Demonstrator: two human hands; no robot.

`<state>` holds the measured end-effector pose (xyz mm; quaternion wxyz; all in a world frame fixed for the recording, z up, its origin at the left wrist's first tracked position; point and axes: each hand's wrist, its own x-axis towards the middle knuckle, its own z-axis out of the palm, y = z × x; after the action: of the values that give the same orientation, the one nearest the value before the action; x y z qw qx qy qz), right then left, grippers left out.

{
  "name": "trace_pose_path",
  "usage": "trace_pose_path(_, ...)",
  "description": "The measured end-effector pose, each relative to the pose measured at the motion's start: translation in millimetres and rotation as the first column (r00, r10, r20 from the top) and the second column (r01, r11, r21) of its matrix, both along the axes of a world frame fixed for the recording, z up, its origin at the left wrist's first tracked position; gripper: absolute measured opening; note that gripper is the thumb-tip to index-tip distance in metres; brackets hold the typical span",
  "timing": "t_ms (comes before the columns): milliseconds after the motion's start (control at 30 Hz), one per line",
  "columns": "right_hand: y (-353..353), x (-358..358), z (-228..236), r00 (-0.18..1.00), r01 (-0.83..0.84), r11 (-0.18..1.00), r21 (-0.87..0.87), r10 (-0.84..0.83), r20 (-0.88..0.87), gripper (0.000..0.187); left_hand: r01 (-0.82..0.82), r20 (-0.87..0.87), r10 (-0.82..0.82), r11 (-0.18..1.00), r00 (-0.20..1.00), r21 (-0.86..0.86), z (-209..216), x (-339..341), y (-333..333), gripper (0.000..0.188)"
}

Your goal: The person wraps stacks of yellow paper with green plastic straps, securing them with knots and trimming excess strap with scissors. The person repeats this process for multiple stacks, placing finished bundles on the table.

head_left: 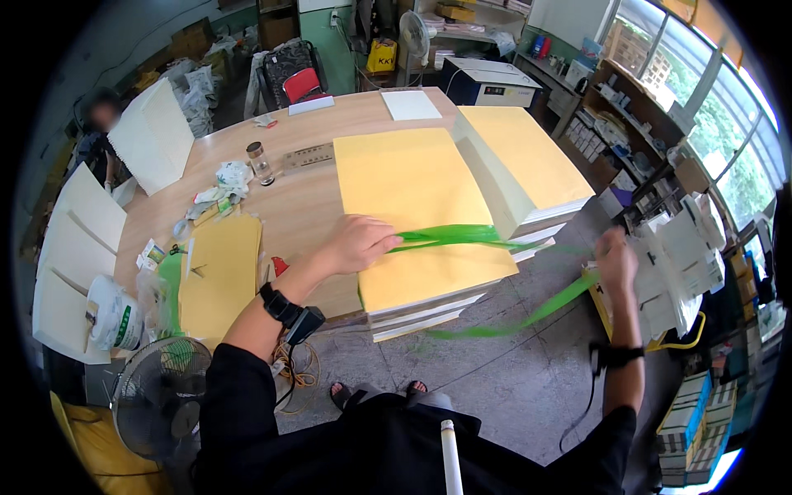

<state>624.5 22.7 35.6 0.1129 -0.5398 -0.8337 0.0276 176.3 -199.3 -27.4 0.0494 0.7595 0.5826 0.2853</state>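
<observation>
A tall stack of paper topped with a yellow sheet [412,177] stands at the table's near edge. Across its top runs a green plastic strap [450,235], bunched in several strands. My left hand [363,243] presses on the stack's left part, its fingers closed on the strap's left end. Out beyond the stack's right side, my right hand [616,260] is raised and slightly blurred, its fingers curled round the strap. From it a thin stretch leads back to the stack, and a loose tail hangs low over the floor.
Another yellow-topped paper stack [528,153] adjoins on the right. Yellow sheets [219,276], a glass jar [260,163] and a white bucket [114,313] are on the left, above a fan [161,396]. White stacks [668,272] stand right. A person [99,136] is far left. A cigarette [450,458] juts up in front.
</observation>
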Motion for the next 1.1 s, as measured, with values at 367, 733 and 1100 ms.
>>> trace_pose_path(367, -91, -241, -12, 0.478, -0.855, 0.505, 0.116, 0.856, -0.196, 0.06, -0.333, -0.027, 0.332, 0.94, 0.943, -0.079, 13, 31, -8, 0.035)
trace_pose_path(733, -80, -200, -25, 0.585, -0.8, 0.597, -0.059, 0.754, -0.298, 0.036, -0.244, 0.159, 0.275, 0.951, 0.948, -0.192, 33, 38, -21, 0.025)
trace_pose_path(1100, -66, -211, -46, 0.374, -0.886, 0.24, 0.396, 0.874, 0.309, 0.008, 0.313, 0.367, -0.016, 0.555, 0.93, -0.771, 90, 103, -51, 0.022)
